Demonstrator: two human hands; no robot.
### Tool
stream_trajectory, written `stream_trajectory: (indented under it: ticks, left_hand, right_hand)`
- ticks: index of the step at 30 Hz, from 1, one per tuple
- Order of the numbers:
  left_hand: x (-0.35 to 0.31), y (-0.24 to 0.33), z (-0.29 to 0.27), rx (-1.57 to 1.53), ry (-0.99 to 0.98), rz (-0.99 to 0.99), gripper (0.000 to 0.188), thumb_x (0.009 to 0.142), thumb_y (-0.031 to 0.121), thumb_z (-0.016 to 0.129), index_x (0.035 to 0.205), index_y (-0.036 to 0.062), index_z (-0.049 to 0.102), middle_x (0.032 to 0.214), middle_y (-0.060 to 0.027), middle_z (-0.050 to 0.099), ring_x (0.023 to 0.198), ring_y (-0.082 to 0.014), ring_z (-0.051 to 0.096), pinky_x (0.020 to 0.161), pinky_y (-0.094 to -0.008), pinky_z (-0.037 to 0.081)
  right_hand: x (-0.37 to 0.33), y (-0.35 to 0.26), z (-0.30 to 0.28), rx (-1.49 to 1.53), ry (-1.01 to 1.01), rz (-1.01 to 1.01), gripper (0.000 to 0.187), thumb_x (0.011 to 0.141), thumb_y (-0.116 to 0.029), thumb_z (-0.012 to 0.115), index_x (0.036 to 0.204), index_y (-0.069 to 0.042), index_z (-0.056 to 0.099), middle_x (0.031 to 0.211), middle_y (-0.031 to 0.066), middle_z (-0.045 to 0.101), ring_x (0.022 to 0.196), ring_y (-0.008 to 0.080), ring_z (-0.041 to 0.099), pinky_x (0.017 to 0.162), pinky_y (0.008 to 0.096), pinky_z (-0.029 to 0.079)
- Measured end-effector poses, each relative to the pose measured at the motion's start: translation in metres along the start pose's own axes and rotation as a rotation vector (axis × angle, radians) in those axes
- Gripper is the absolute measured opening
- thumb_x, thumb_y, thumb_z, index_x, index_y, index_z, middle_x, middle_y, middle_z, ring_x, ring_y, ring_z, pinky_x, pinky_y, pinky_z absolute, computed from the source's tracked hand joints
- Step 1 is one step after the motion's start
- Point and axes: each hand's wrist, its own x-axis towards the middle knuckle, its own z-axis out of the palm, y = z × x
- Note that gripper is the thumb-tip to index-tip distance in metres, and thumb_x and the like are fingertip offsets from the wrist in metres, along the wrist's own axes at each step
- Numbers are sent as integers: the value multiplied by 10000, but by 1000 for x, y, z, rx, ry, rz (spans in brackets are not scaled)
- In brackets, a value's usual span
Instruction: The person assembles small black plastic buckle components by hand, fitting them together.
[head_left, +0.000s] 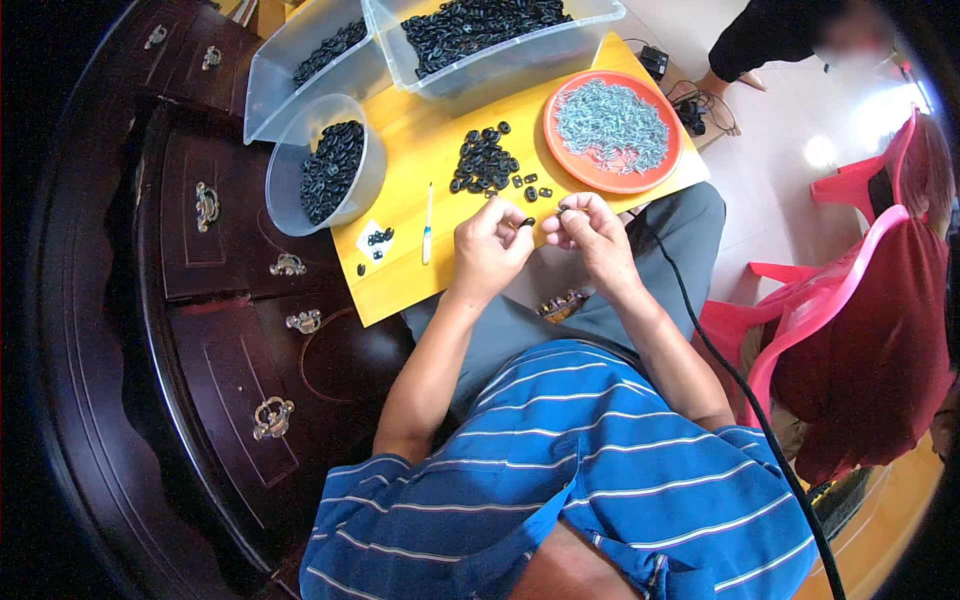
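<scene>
Your left hand (492,246) has its thumb and fingertips closed on a small black oval piece (528,222). Your right hand (600,242), just beside it, is also pinched shut, on a small dark piece (563,209) that the fingers partly hide, so you cannot make out its shape. The two pieces are near each other but apart, at the near edge of the yellow tabletop (385,295), above your lap.

Just beyond your hands lies a loose pile of small black oval pieces (484,160), a few strays at its near side. To its right sits a round orange-red plastic tray (655,179) spread with slender grey-blue pieces (612,122). Left of your left hand lies a thin white stick-like tool with a blue band (427,235), then a small white square sheet (368,229) bearing a few black pieces.

Farther left stands a round clear plastic tub (372,178) part-filled with black pieces; behind are two clear rectangular plastic bins (480,90) of them. A dark wooden drawer cabinet (235,235) flanks your left side; a pink-red plastic chair (778,335) stands at your right.
</scene>
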Motion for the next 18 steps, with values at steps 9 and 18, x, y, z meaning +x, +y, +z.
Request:
stream_trajectory:
  ticks: [9, 18]
  left_hand:
    - [-2, 6, -7, -320, -67, -164, 181, 858, -57, 609, 1011, 0, 688, 833, -4, 648, 710, -28, 581, 645, -192, 481]
    - [-2, 5, -8, -247, -64, -125, 135, 861, -54, 621, 976, 16, 613, 835, 45, 573, 676, 10, 492, 582, -148, 402]
  right_hand:
    - [4, -2, 9, 12, 6, -14, 177, 1009, -146, 517, 1154, -45, 521, 987, 74, 674, 841, 123, 643, 780, 257, 515]
    - [-1, -1, 15, 45, 34, -17, 175, 1003, -135, 529, 1147, -36, 524, 985, 87, 671, 828, 131, 643, 784, 269, 528]
